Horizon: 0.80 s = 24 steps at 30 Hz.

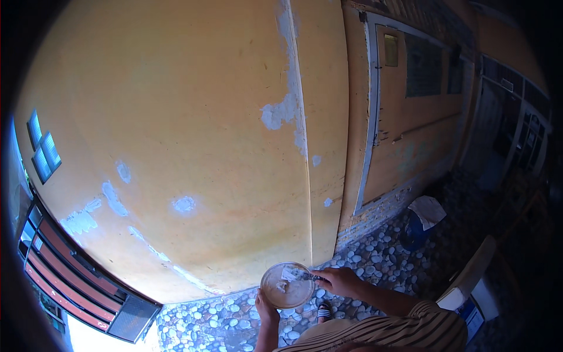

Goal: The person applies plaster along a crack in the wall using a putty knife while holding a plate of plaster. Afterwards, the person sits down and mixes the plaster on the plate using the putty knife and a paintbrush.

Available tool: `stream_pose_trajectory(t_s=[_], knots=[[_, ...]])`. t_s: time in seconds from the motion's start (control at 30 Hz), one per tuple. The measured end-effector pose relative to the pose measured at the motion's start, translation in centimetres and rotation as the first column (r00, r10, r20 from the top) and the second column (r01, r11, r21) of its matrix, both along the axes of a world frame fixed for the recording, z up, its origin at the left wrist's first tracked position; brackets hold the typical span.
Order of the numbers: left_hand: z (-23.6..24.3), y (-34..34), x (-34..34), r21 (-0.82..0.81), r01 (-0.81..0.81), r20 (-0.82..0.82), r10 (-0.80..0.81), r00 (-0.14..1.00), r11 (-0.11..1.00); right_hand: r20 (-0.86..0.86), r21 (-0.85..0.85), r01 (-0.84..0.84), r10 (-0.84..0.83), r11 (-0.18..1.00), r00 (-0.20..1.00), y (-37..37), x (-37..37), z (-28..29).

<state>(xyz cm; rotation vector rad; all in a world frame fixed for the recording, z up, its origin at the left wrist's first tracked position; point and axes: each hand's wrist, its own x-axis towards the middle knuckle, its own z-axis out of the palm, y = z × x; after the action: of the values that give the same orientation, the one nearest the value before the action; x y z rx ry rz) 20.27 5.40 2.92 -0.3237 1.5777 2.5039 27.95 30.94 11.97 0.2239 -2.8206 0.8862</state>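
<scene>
A round, shallow bowl (pixel 271 299) with pale paste (pixel 282 287) in it is held up in front of my body. My left hand (pixel 266 307) grips its left rim from the side. In my right hand (pixel 338 281) is a putty knife, its handle running leftward over the rim. The putty knife's blade (pixel 291 274) lies inside the bowl, near the paste; whether it presses on the bottom cannot be made out. Beyond the bowl stands a yellow-orange wall (pixel 193 129) with several whitish patches, including one roundish patch (pixel 184 204) and a long streak beside a vertical strip (pixel 286 111).
Pebble-patterned flooring (pixel 223 325) runs along the wall's foot. At the left is a red slatted panel (pixel 70 281). To the right stand a blue bin with a cloth (pixel 427 211) on top, and a pale chair (pixel 472 273) close to my right arm.
</scene>
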Motion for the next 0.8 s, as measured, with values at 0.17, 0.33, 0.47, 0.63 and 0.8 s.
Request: stream_pose_trajectory(t_s=[0.17,0.33,0.47,0.63,0.8], knots=[[0.1,-1.0,4.5,0.01,-0.001,-0.027,0.001,1.0,1.0,0.094,-0.031,-0.003,0.006,1.0,0.996,-1.8,3.6,0.2],[0.5,-0.6,6.9,0.049,0.016,0.022,-0.017,1.0,0.999,0.069,-0.09,0.041,-0.034,0.995,0.997,-1.6,6.6,2.0],[3.0,0.0,7.1,-0.105,0.094,-0.106,-0.105,0.989,0.99,0.033,-0.122,0.015,-0.011,0.992,0.999,0.2,6.4,4.1],[5.6,1.6,5.6,0.037,-0.014,0.013,0.014,1.0,0.999,-0.086,-0.13,-0.047,0.036,0.99,0.996,3.2,3.9,7.1],[8.4,3.7,5.7,-0.098,0.0,-0.027,-0.003,1.0,0.995,-0.079,-0.154,-0.106,0.094,0.982,0.992,4.2,3.0,8.0]])
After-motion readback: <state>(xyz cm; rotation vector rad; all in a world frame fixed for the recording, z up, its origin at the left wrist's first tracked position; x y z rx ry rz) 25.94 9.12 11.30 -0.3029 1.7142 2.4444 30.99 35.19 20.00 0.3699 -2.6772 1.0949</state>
